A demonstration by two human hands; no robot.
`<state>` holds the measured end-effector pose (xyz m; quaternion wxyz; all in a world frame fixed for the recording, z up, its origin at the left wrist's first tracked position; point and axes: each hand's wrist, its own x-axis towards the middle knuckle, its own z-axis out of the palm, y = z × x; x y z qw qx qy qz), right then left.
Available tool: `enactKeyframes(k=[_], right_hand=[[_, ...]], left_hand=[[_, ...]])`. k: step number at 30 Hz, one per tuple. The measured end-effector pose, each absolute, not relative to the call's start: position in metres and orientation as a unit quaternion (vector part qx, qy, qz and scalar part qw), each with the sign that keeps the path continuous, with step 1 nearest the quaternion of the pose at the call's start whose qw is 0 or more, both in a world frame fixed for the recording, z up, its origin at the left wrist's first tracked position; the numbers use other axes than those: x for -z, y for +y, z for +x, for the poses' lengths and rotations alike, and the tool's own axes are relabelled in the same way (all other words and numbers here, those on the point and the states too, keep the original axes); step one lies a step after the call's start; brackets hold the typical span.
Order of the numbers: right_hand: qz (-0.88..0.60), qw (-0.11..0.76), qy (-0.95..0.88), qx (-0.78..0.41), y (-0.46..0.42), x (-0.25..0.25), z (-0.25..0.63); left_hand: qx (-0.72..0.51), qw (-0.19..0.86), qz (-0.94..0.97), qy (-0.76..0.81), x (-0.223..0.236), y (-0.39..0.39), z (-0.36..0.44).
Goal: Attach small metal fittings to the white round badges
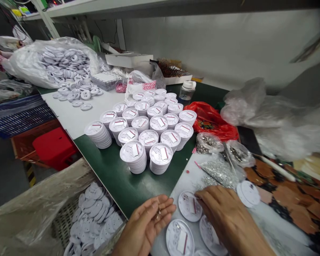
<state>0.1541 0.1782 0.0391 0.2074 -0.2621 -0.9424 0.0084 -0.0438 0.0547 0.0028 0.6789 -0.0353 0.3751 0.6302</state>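
Observation:
My left hand [149,222] is palm up and cupped, with a few small shiny metal pieces [158,212] lying in it at the fingers. My right hand [226,213] reaches palm down over the round white plastic discs on the work surface. Its fingers are bent together at the edge of one disc [190,206], and the fingertips are mostly hidden. Another disc [180,237] lies nearer me, and a third [212,234] is partly under my right hand. Each of these holds a white rectangular part with a dark red strip.
Stacks of similar discs [149,138] stand on the green tabletop [109,174]. To the right are a heap of tiny silvery parts [220,170], bags of metal parts [209,143] and a red bag [210,121]. A crate of white covers [96,217] sits below left.

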Motion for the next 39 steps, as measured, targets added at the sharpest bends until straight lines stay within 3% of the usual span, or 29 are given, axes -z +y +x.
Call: enactKeyframes(k=[6, 11, 24, 32, 35, 39], right_hand=[[-0.223, 0.248, -0.937, -0.099, 0.139, -0.029, 0.141], [-0.232, 0.26, -0.93, -0.114, 0.127, -0.012, 0.133], [-0.241, 0.251, -0.907, -0.236, 0.127, -0.03, 0.14], [-0.303, 0.214, -0.866, -0.335, 0.124, -0.032, 0.142], [-0.297, 0.214, -0.868, -0.334, 0.122, -0.033, 0.142], [-0.292, 0.28, -0.877, -0.259, 0.118, -0.031, 0.148]], left_hand=[[-0.599, 0.759, -0.045, 0.252, -0.008, 0.055, -0.029], [-0.61, 0.754, -0.054, 0.238, -0.01, 0.055, -0.016], [-0.617, 0.729, -0.017, 0.296, -0.011, 0.04, -0.011], [-0.55, 0.733, 0.124, 0.381, -0.006, 0.04, -0.014], [-0.525, 0.735, 0.148, 0.403, -0.006, 0.04, -0.014], [-0.506, 0.734, 0.14, 0.43, -0.013, 0.039, -0.013]])
